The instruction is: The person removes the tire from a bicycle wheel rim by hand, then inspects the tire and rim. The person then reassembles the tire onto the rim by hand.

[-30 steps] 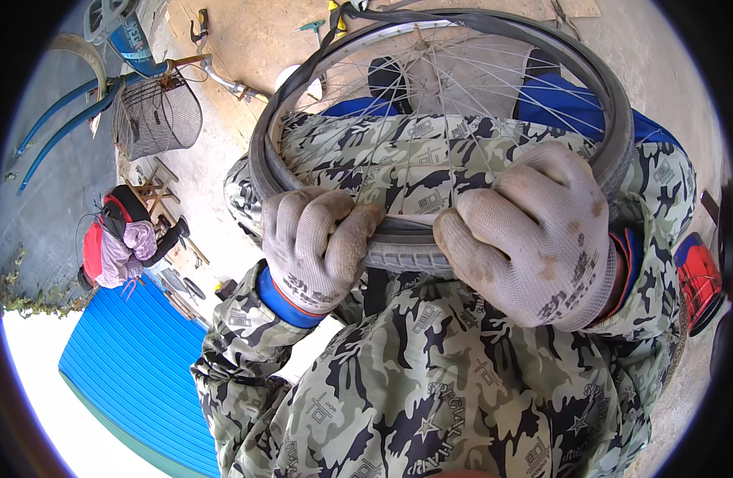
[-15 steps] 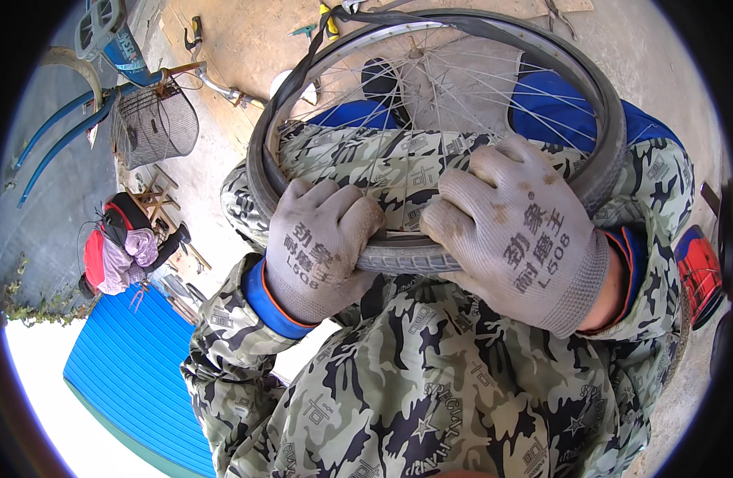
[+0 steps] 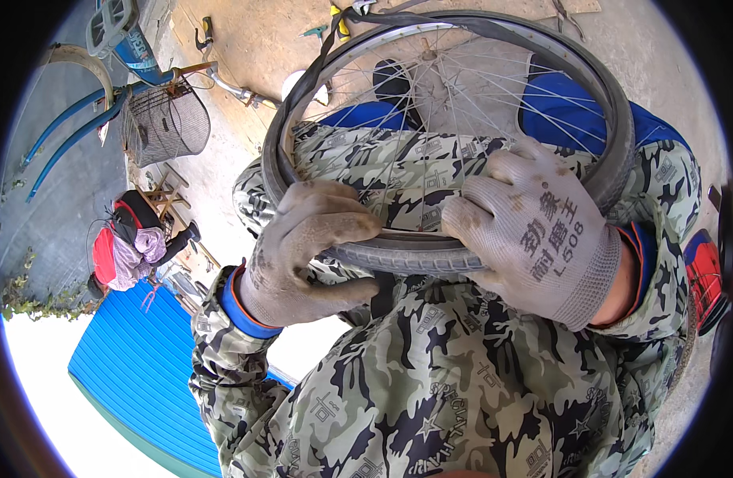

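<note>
A spoked bicycle wheel with a black tyre [image 3: 406,256] rests across my lap, its near edge toward my chest. My right hand [image 3: 542,231], in a grey-white work glove, is closed on the tyre and rim at the near right. At the near left, my gloved left hand [image 3: 303,251] has its thumb spread away from the fingers. Those fingers lie over the rim's edge; whether they press on it I cannot tell. A limp black inner tube [image 3: 303,86] hangs out over the wheel's far left side. Between my hands, a gap shows between tyre and rim.
A wooden board [image 3: 247,48] lies beyond the wheel, with a yellow-handled tool [image 3: 339,24] and a small green tool [image 3: 314,31] on it. A blue bicycle frame with a wire basket [image 3: 166,123] stands at left. A red-and-blue item [image 3: 703,279] lies at right.
My left hand has loosened its grip on the tyre and turned, its thumb swinging away from the fingers. My right hand keeps its hold. The whole view has shifted slightly.
</note>
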`<control>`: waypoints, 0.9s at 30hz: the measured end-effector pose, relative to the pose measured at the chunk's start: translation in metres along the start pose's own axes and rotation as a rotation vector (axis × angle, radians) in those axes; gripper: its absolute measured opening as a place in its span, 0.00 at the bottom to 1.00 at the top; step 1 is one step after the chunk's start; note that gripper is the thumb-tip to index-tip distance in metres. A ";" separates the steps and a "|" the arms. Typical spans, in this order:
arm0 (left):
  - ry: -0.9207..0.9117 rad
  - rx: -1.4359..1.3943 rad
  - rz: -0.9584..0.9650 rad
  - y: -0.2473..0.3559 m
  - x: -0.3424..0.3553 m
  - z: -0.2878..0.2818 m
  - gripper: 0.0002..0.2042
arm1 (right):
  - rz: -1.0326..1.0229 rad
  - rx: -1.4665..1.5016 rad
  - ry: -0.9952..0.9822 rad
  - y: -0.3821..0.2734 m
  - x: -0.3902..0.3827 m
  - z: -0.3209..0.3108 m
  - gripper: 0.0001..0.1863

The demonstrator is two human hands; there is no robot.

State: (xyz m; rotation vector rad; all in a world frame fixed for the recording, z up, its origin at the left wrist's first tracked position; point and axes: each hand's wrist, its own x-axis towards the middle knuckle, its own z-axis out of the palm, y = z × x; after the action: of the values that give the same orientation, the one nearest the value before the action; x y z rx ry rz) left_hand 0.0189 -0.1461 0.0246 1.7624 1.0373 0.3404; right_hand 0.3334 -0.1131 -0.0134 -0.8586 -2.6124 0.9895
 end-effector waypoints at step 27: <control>0.045 0.346 0.189 -0.094 0.003 -0.041 0.21 | 0.076 -0.088 -0.145 -0.013 0.019 -0.045 0.25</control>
State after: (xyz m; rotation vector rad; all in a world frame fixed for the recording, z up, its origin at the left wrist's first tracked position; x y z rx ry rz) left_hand -0.0520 -0.1081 -0.0397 2.1804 1.0081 0.3331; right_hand 0.3299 -0.0857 0.0288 -0.9464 -2.7825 0.9972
